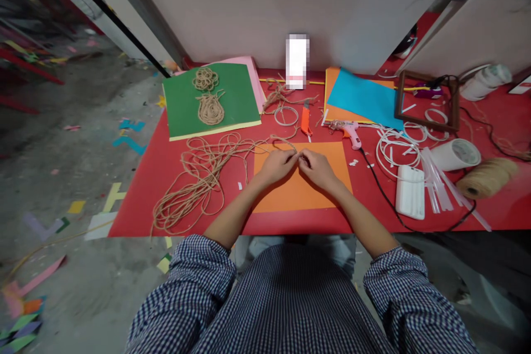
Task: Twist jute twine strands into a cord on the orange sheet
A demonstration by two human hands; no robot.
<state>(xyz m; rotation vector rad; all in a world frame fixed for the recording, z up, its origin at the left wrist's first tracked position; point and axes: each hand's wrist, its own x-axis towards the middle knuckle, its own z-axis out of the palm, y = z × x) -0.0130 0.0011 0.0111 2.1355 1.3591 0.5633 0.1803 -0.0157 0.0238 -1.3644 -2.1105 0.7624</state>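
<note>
Both my hands meet above an orange sheet point(307, 193) on the red table. My left hand point(279, 165) is closed in a pinch on jute twine point(284, 140), which loops up and around behind the fingers. Fingertip to fingertip with it, my right hand point(316, 167) is closed too, pinching the twine at the same spot. The exact bit between the fingers is mostly hidden. A loose heap of the same twine point(199, 182) spreads over the table to the left. Beyond the hands lie an orange cutter knife point(306, 120) and a white ring point(286, 116).
Two twine coils point(211, 109) rest on green paper point(240, 99) at the back left. A pink glue gun point(352, 134), its black cord, a white power bank-like box point(410, 192), glue sticks point(433, 182), a twine spool point(485, 177) and a wooden frame point(454, 105) are on the right. A lit phone-like screen point(297, 61) stands behind.
</note>
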